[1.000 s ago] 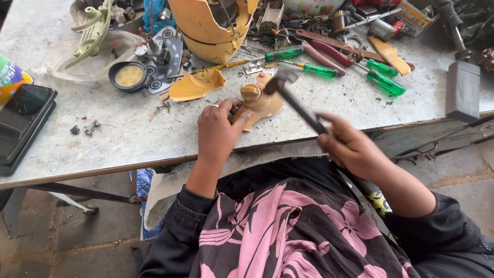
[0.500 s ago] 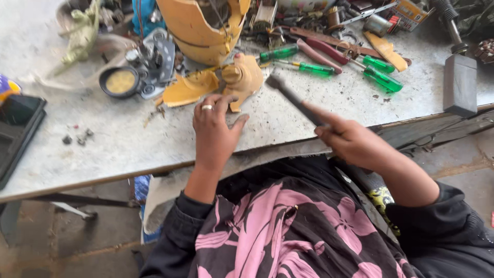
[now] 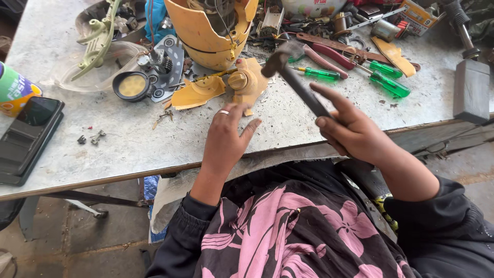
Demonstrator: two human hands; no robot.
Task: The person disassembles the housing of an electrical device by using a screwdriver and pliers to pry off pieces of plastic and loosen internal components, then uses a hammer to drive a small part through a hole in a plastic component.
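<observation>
My right hand (image 3: 355, 128) grips the dark handle of a hammer (image 3: 293, 74), its head raised over the grey worktable (image 3: 128, 149). Just left of the hammer head lies a yellow plastic part with a round knob (image 3: 246, 82), next to a broken yellow shell piece (image 3: 198, 92). My left hand (image 3: 225, 139), a ring on one finger, rests flat on the table with fingers apart, its fingertips at the near edge of the yellow part. It holds nothing.
A large yellow housing (image 3: 211, 31) stands behind the part. Green-handled screwdrivers (image 3: 388, 82) and red pliers (image 3: 329, 56) lie at the right. A round tin (image 3: 132, 86), small screws (image 3: 91, 138), a black tray (image 3: 25, 139) and a can (image 3: 13, 92) lie left.
The hammer head has swung up and away from the yellow part. My left hand let go of the part and now lies flat just short of it.
</observation>
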